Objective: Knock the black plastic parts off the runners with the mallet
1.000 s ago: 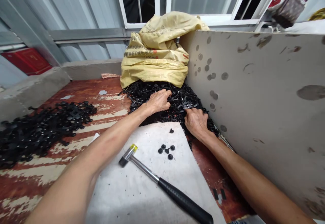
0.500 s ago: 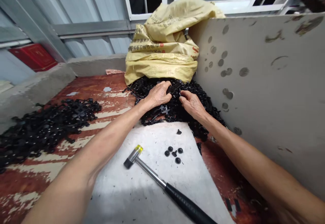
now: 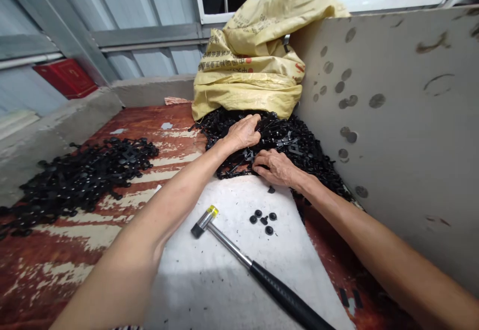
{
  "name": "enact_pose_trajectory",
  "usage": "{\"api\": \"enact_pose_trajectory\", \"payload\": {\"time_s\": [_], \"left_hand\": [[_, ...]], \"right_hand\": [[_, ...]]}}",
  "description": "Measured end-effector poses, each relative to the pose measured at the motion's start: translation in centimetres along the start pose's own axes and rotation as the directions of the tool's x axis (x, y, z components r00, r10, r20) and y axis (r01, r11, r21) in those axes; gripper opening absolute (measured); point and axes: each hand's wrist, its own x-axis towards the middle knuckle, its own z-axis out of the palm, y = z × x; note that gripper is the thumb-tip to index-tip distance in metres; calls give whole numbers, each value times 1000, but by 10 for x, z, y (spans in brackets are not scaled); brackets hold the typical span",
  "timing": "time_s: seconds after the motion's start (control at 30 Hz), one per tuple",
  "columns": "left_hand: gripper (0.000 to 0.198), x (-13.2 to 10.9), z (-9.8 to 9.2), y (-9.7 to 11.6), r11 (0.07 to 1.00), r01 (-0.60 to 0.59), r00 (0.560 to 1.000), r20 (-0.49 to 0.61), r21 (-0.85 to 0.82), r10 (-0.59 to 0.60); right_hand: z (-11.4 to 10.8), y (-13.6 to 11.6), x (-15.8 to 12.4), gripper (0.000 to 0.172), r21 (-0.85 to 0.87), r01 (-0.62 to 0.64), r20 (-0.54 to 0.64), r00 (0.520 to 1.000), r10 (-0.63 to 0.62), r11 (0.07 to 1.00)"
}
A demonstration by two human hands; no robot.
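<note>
Left hand [image 3: 243, 133] found curled narrowly into a heap of black plastic parts [image 3: 303, 145] at the bench's [image 3: 63, 275] back corner; whether a piece is held cannot be told. Right hand [image 3: 275, 167] laid on the heap's near edge, fingers extended, nothing seen held. Yellow woven sack [image 3: 247, 70] noted behind the heap; mallet [image 3: 258, 270] and small black pieces [image 3: 264, 221] recorded on a white board [image 3: 179, 290] nearer the front.

The peeling red surface [image 3: 48, 255] carries a loose black pile [image 3: 78, 180] and a white sheet [image 3: 194, 285]. On the sheet lie a mallet [image 3: 284, 295] and small black parts [image 3: 262, 221].
</note>
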Motion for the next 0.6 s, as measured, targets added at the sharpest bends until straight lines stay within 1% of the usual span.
{"api": "enact_pose_trajectory", "payload": {"time_s": [0.07, 0.13, 0.2, 0.3, 0.37, 0.47, 0.53, 0.6], "left_hand": [[35, -2, 0, 1, 1000, 0, 1000, 5, 3, 0], [35, -4, 1, 3, 1000, 2, 1000, 6, 20, -2], [34, -7, 2, 6, 999, 6, 1000, 8, 47, -6], [33, -13, 4, 11, 996, -1, 1000, -1, 93, 1], [33, -17, 5, 15, 991, -13, 1000, -6, 135, 14], [33, -26, 6, 20, 982, -38, 999, 19, 187, 35], [33, -35, 5, 24, 975, -73, 996, 58, 208, 62], [33, -45, 4, 26, 968, -123, 989, 103, 219, 103]], "right_hand": [[-2, -1, -2, 33, -60, 15, 32, 999, -13, 998], [-3, 2, -7, 33, -111, -8, 37, 999, 12, 994], [-3, 8, -17, 34, -151, -68, 12, 997, 70, 986], [-2, 18, -33, 35, -197, -219, -76, 975, 208, 956], [-1, 25, -43, 34, -213, -340, -159, 937, 311, 916], [-1, 35, -58, 32, -200, -498, -284, 854, 436, 844], [2, 40, -67, 32, -173, -571, -355, 796, 491, 802], [7, 42, -76, 33, -137, -612, -412, 751, 517, 779]]}}
